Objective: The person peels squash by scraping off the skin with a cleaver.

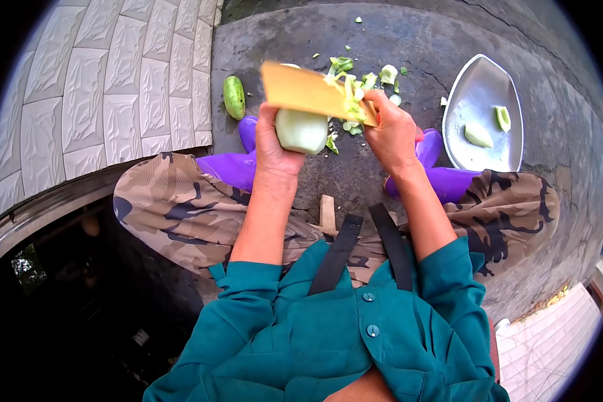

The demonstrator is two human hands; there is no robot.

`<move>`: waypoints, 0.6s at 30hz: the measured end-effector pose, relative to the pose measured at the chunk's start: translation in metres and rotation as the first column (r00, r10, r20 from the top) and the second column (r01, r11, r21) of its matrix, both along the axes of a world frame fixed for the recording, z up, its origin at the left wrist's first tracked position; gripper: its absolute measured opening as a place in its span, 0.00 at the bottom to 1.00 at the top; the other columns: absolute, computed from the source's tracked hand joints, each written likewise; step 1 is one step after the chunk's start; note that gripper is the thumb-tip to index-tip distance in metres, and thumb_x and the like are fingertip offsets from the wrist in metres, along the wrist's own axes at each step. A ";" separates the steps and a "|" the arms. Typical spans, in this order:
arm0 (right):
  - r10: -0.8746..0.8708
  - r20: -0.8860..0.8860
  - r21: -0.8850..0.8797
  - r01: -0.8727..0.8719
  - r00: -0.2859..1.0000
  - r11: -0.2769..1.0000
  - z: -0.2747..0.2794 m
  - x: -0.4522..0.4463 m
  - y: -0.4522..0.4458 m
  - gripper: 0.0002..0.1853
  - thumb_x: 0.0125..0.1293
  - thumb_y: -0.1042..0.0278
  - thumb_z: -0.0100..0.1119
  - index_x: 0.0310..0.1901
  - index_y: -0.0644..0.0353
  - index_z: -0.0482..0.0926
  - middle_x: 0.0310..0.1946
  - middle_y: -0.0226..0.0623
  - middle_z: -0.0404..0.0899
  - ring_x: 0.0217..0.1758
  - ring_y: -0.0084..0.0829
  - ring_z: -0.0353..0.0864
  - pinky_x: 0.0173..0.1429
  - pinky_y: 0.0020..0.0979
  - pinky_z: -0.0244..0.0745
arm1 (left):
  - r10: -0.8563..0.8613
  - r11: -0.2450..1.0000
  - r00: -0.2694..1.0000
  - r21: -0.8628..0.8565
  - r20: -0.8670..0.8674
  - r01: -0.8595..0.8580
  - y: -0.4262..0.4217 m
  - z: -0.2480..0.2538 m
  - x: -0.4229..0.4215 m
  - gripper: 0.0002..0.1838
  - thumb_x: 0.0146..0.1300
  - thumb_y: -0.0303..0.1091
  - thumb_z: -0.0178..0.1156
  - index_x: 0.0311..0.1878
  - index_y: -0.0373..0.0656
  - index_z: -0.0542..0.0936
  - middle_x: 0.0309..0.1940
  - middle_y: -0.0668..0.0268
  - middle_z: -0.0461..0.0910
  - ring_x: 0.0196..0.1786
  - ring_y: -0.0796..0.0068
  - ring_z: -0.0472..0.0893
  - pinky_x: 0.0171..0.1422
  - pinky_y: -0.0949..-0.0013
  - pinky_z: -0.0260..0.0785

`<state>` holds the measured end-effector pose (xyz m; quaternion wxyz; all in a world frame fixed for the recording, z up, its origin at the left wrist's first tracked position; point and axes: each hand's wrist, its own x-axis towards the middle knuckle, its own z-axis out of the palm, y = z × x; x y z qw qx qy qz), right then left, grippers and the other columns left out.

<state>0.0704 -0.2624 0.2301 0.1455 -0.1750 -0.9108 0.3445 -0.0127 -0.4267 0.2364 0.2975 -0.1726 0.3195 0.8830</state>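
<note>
1. Before the lap, the left hand (273, 144) is curved around the gourd (301, 132), half open, holding its side.
2. Right of it, the right hand (392, 132) is closed on one end of the blade (298, 88); peel (353, 97) lies there.
3. Good cutting needs shallow strokes, with the left thumb away from the edge.
4. Right of the right hand, the tray (479, 97) holds two pieces (478, 135).

The head view looked forward and steeply down from the person's own head, close over the teal shirt (315, 335), with left hand (279, 144), right hand (390, 130) and concrete floor (268, 37) beyond.
</note>
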 end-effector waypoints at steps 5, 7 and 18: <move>-0.005 0.202 -0.694 0.146 0.979 0.705 -0.016 -0.003 0.003 0.21 0.61 0.73 0.54 0.57 0.57 0.71 0.30 0.39 0.83 0.31 0.28 0.84 0.31 0.34 0.73 | -0.098 0.960 0.994 0.269 0.040 0.083 -0.009 -0.010 -0.005 0.25 0.60 0.49 0.60 0.55 0.44 0.76 0.45 0.59 0.81 0.47 0.56 0.81 0.46 0.47 0.75; 0.013 0.296 -0.760 0.228 0.955 0.609 -0.011 -0.002 0.003 0.21 0.61 0.73 0.54 0.57 0.59 0.69 0.28 0.37 0.81 0.28 0.25 0.82 0.27 0.30 0.70 | -0.167 0.923 0.984 0.361 0.058 0.135 -0.005 0.001 -0.003 0.27 0.60 0.52 0.57 0.53 0.39 0.76 0.44 0.53 0.81 0.42 0.57 0.84 0.41 0.51 0.81; 0.142 0.252 -0.954 0.221 0.957 0.204 0.007 -0.002 -0.006 0.21 0.63 0.76 0.49 0.59 0.61 0.64 0.31 0.35 0.75 0.21 0.20 0.75 0.17 0.21 0.61 | -0.193 0.925 0.979 0.321 -0.066 0.204 0.006 0.010 0.008 0.40 0.60 0.67 0.54 0.58 0.36 0.72 0.49 0.49 0.79 0.46 0.56 0.83 0.40 0.48 0.80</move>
